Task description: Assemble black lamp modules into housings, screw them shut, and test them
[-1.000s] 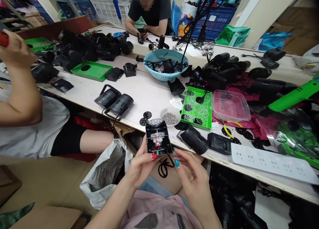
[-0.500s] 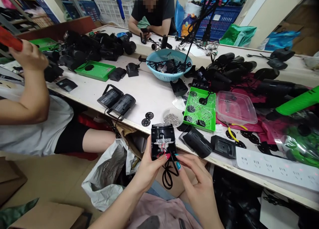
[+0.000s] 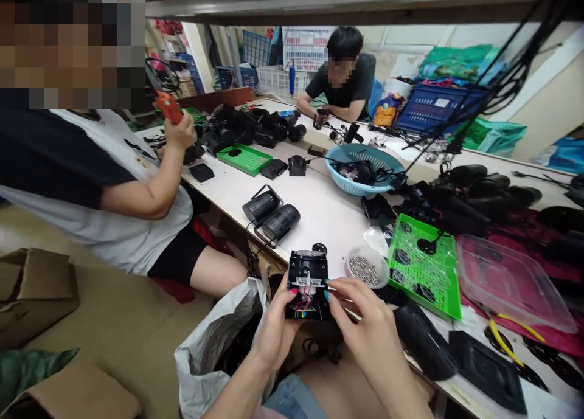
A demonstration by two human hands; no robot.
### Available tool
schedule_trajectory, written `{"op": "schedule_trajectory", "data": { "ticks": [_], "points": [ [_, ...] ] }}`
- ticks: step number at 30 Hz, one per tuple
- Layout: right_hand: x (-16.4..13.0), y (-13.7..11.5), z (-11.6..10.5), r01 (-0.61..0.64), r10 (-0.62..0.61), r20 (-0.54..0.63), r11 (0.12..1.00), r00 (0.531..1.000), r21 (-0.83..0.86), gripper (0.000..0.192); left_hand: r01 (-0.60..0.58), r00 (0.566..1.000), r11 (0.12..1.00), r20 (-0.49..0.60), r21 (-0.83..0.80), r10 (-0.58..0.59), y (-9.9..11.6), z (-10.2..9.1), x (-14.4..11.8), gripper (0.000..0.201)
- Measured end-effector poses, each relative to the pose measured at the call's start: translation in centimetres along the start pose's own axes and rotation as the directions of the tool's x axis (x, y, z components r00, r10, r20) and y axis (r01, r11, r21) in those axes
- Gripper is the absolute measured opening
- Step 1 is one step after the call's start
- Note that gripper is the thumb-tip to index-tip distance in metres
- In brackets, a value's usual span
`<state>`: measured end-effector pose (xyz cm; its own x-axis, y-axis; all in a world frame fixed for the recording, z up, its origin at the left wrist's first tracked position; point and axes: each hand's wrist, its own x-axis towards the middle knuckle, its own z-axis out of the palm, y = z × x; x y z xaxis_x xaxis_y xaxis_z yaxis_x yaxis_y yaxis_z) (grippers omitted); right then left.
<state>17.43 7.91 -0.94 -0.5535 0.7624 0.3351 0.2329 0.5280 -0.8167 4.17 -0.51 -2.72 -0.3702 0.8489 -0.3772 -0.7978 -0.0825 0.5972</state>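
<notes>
An open black plastic housing [image 3: 308, 262] is held up at the front edge of the table. Inside it sit a clear plastic part [image 3: 309, 281] and thin red wires [image 3: 301, 305]. My left hand [image 3: 272, 337] grips the housing from its left side and below, with the thumb over the near left edge. The thumb and fingertips of my right hand [image 3: 371, 322] close on the housing's right edge. Whether they also pinch a small part there is hidden. A clear bowl of small metal pieces [image 3: 364, 270] stands beyond my right hand.
Two black cylindrical housings [image 3: 279, 222] lie left of centre. A green tray [image 3: 449, 273], a blue basket [image 3: 340, 177] and yellow-handled pliers [image 3: 504, 345] are to the right. At the left a co-worker holds an orange tool [image 3: 168, 107]; another person [image 3: 351, 78] sits across the table.
The view has swung left and up. My right fingertips have moved from the housing's lower right corner up along its right edge. The co-worker's orange tool is now over the table.
</notes>
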Motion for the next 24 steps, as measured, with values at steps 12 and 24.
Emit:
{"op": "schedule_trajectory", "data": {
  "ticks": [12,24],
  "points": [
    [8.3,-0.7,8.0,0.157,-0.102,0.245,0.963,0.964,-0.217,0.018,-0.273,0.939,0.961,-0.210,0.030,0.273,4.4,-4.0,3.8,0.038],
    [10.3,-1.6,10.2,0.090,-0.048,0.306,0.988,0.951,-0.126,0.015,-0.309,0.942,0.951,-0.143,-0.025,0.302,6.2,-6.1,4.4,0.039]
  ]
}}
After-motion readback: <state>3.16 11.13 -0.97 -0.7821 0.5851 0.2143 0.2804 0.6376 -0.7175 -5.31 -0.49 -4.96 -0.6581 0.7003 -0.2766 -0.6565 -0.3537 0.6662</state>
